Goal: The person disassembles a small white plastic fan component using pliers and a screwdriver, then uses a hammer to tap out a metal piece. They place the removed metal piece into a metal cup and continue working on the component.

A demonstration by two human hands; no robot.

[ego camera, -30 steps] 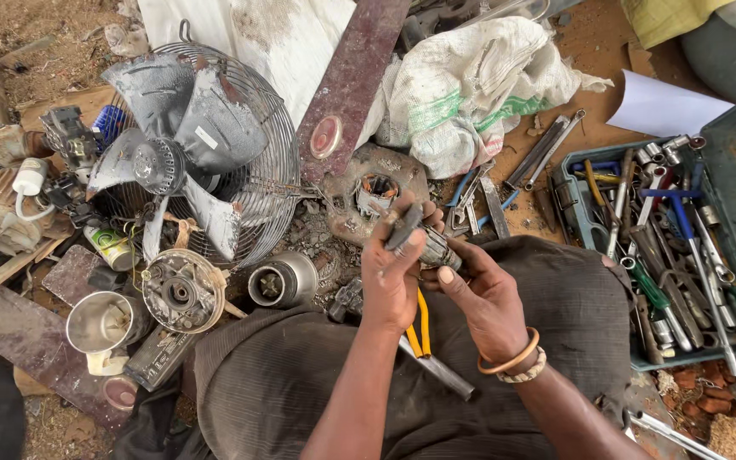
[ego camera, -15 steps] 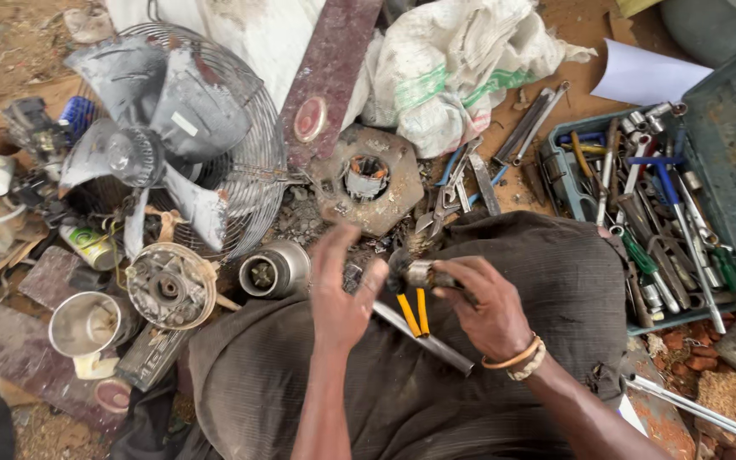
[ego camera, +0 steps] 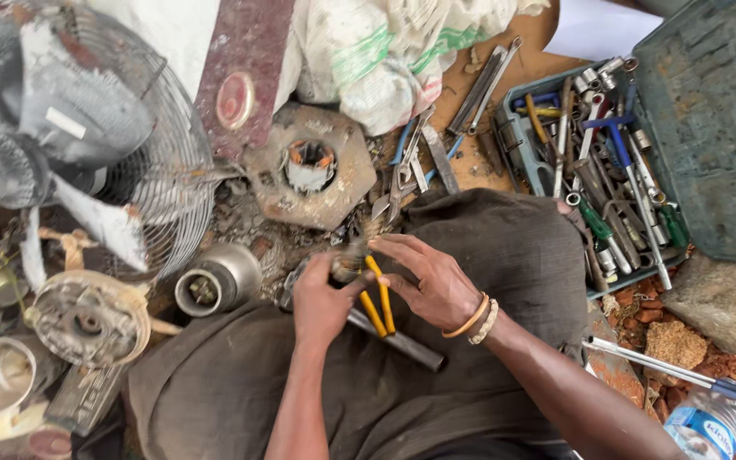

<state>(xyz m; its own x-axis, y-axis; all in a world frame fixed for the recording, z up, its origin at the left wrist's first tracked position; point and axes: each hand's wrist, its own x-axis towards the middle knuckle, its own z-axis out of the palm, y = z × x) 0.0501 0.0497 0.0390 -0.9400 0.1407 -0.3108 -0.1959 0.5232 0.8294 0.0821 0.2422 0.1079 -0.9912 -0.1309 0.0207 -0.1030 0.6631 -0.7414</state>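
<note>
My left hand (ego camera: 321,302) and my right hand (ego camera: 428,277) meet over my lap on dark trousers (ego camera: 504,255). Together they grip yellow-handled pliers (ego camera: 376,298), whose jaws sit on a small metal part (ego camera: 347,266) between my fingers. The part is mostly hidden by my hands. A dark metal pipe (ego camera: 398,341) lies under the pliers across my thigh. My right wrist wears two bracelets (ego camera: 477,319).
A rusty motor housing (ego camera: 308,175) lies on the ground just ahead. A fan with wire guard (ego camera: 87,162) is at left, a metal cup (ego camera: 215,279) beside it. An open grey toolbox (ego camera: 606,162) full of wrenches stands at right, a white sack (ego camera: 393,51) behind.
My left hand, which was open above my lap, has closed onto the pliers and part. The view has moved closer to my hands.
</note>
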